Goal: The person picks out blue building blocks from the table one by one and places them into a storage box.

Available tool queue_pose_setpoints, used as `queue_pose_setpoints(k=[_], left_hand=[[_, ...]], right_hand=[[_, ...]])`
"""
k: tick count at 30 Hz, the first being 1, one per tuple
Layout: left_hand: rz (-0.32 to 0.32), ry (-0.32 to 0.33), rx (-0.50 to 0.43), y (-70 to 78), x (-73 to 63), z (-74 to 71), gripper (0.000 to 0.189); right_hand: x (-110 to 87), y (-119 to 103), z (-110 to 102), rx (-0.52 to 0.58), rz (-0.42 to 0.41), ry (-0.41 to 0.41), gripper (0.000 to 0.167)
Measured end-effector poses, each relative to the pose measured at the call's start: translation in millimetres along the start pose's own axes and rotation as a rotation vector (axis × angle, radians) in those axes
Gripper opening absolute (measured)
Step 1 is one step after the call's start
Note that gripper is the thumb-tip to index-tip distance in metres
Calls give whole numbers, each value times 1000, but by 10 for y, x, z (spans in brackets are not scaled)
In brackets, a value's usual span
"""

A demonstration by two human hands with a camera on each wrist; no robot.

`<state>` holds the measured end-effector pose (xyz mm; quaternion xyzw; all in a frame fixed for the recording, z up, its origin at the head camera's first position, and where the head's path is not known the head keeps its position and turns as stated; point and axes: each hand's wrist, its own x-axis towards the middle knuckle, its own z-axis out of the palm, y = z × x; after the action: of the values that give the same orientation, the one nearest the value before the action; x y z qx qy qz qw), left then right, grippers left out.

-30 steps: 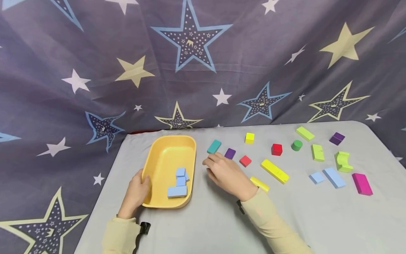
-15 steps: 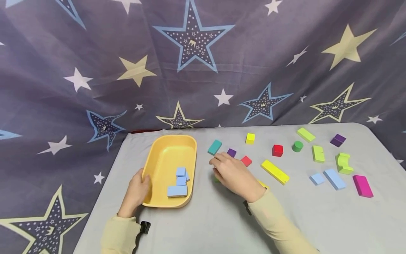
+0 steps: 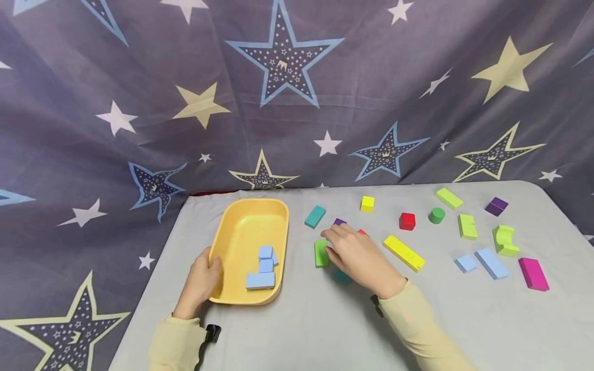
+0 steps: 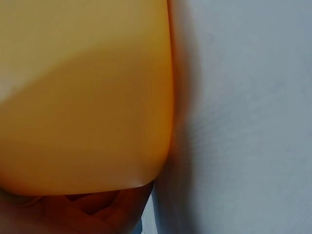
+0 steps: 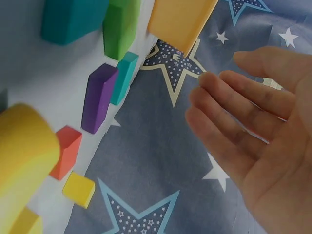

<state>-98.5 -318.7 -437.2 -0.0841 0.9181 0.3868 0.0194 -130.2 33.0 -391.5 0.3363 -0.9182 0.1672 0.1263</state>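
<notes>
Right hand [image 3: 359,257] shifted rightward, relaxed; left hand [image 3: 198,281] pinching yellow tray [image 3: 238,247], long axis forward

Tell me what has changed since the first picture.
In the head view, the right hand has moved rightward, uncovering a green block and part of a teal block; it holds nothing. The left hand still grips the yellow tray, and the blue blocks inside lie as before.
</notes>
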Motion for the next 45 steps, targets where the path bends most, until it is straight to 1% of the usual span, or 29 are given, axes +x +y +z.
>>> queue_pose_setpoints(k=[4, 8, 15, 20, 25, 31, 35, 41, 45], left_hand=[[3, 12, 0, -17, -5, 11, 41], [4, 11, 0, -24, -6, 20, 41], [-2, 13, -10, -39, -17, 26, 40], [0, 17, -2, -35, -11, 24, 41], [1, 11, -1, -14, -12, 13, 41], [2, 22, 4, -12, 2, 3, 39], [-3, 26, 1, -20, 18, 3, 39], [-7, 17, -2, -9, 16, 11, 40], [-10, 12, -4, -5, 13, 15, 40]], right_hand=[[-55, 45, -13, -12, -3, 11, 24], [-106, 92, -28, 0, 6, 22, 25], [-141, 155, -56, -23, 9, 21, 18], [-160, 196, -69, -25, 36, 5, 22], [-189, 253, -83, -20, 50, 13, 26], [-225, 365, -113, -24, 112, -5, 20], [-229, 437, -115, -14, 147, -22, 20], [-238, 486, -100, 5, 174, -52, 23], [-246, 506, -94, 5, 175, -55, 22]])
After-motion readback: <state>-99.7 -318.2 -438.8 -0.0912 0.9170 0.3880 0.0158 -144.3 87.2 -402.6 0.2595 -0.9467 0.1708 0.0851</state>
